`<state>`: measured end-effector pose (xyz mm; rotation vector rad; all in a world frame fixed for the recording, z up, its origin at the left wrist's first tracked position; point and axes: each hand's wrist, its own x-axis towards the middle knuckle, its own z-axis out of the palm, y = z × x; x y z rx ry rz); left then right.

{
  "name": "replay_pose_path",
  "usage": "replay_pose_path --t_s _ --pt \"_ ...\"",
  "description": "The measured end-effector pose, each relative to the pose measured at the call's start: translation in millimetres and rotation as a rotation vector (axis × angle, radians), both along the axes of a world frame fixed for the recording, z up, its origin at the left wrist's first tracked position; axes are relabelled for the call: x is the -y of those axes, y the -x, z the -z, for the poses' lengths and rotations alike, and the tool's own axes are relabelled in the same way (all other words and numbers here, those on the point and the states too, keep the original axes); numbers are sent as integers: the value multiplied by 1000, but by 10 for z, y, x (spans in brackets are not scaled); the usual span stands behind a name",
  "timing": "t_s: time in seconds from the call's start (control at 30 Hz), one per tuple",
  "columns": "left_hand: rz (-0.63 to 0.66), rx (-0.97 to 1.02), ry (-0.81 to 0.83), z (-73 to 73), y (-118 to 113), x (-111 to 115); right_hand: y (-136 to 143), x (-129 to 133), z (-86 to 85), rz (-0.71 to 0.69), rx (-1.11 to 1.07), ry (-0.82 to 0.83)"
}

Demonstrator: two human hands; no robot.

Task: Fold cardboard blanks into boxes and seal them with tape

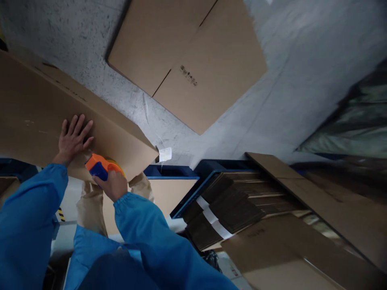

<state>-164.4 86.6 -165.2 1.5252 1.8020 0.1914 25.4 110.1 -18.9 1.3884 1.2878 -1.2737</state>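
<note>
The person holds a big cardboard box (pixel 45 117) up in front of them. The box is long. Its long side runs from the left edge of the picture toward the middle, and it slopes down a little to the right. Its far corner points to the right, and a small bit of clear tape (pixel 165 154) sticks out from that corner.

The left hand (pixel 73 139) lies flat on the box with its fingers spread wide, pressing on the brown side. The right hand (pixel 112 184) is just below it. Its fingers are wrapped tight around an orange and blue tape gun (pixel 99 166). The tape gun touches the lower edge of the box, close to the left hand. Both arms wear bright blue sleeves (pixel 145 229).

On the grey floor (pixel 287 80) past the box lies a flat sheet of cardboard (pixel 187 60) with a fold line down it and small black marks. It is well apart from the box in the hands.

To the right, a stack of folded flat boxes (pixel 229 209) is tied with a white strap (pixel 214 221). It rests against a blue frame (pixel 187 193). More flat cardboard lies in front of the stack and beside it. Something dark and shiny sits far off at the right edge; it is too blurry to tell what it is.
</note>
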Motion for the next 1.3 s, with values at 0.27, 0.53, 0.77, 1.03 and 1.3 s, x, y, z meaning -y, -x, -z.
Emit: replay_pose_path --t_s 0.27,0.53,0.77,1.03,1.3 --pt "29 -48 5 -25 -16 -109 -1351 159 -416 -62 187 85" --pt "76 -126 19 -62 -53 -178 -2800 376 -626 -97 377 99" --pt "78 -145 68 -214 -144 -328 -2864 271 79 -42 320 107" --pt "140 -221 4 -105 -98 -287 -2896 388 -26 -24 328 88" --pt "123 -153 13 -195 -118 -317 -2969 567 -941 -120 357 161"
